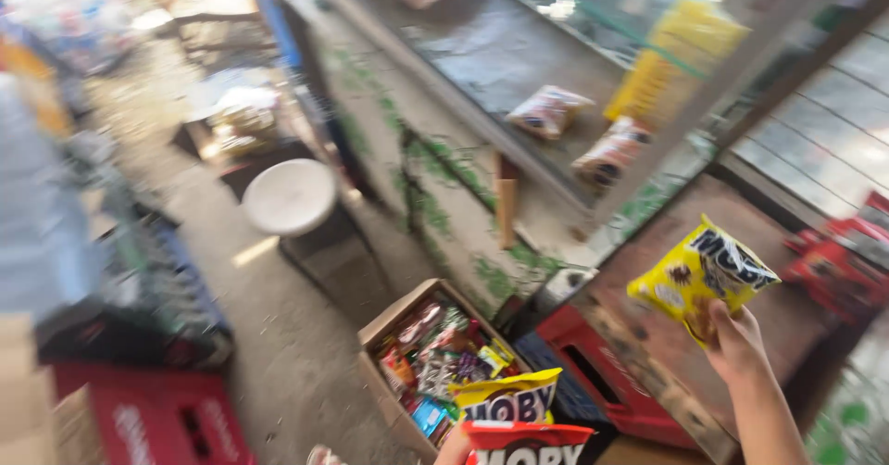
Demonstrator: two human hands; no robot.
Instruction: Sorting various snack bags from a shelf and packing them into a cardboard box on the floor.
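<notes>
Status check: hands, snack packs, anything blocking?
Right hand raised, gripping yellow snack bag. Left hand barely in frame, against yellow and red snack bags. Open cardboard box of snacks below; nothing blocking.

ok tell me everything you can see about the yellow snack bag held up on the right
The yellow snack bag is a glossy, puffy pillow pack that looks like plastic film, sealed, with crimped edges. It is bright yellow with dark lettering and pictures of brown round snacks. It is tilted, raised in the air in front of a brown counter, pinched at its lower edge by the fingers of the right hand. Nothing else touches it. The picture is blurred, so finer detail is unclear.
</notes>
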